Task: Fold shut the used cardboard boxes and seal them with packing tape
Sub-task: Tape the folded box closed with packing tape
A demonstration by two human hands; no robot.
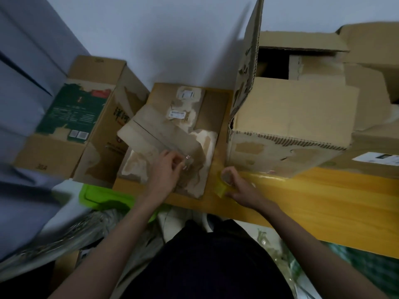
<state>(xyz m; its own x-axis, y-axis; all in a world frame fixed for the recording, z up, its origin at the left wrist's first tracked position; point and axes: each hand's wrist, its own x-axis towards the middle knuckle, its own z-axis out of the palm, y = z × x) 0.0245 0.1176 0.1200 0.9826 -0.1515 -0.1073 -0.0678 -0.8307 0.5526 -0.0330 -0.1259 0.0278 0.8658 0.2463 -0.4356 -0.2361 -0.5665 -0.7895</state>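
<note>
Head view, looking down past dark-clothed lap and two bare forearms. At centre frame, flat cardboard box [172,134] lying on yellow wooden surface [302,203], flaps folded shut, skin torn in pale patches, white label remnants toward its far end. Left hand [170,169] at lower centre, resting on near end of that box, fingers [183,164] curled and pinching a small glinting bit at the flap seam, probably a tape end, too blurred to be sure. Right hand [235,186] just right of the box's near corner, down on the surface, fingers curled round a roll of yellowish packing tape [224,184], thumb over the core. Roll touching the surface, just beside the box, apart from the left hand.

Right of centre, large cardboard box [289,126] standing on the same surface, one flap raised upright, another laid across, dark opening behind. Further cardboard [371,67] stacked at upper right, with white label [377,158] at right edge. Left of centre, printed carton [86,117] with green panel, lying beside the flat box. Bright green plastic item [103,197] at lower left, below the surface edge, beside crinkled plastic wrapping [54,238]. Pale wall across the top.
</note>
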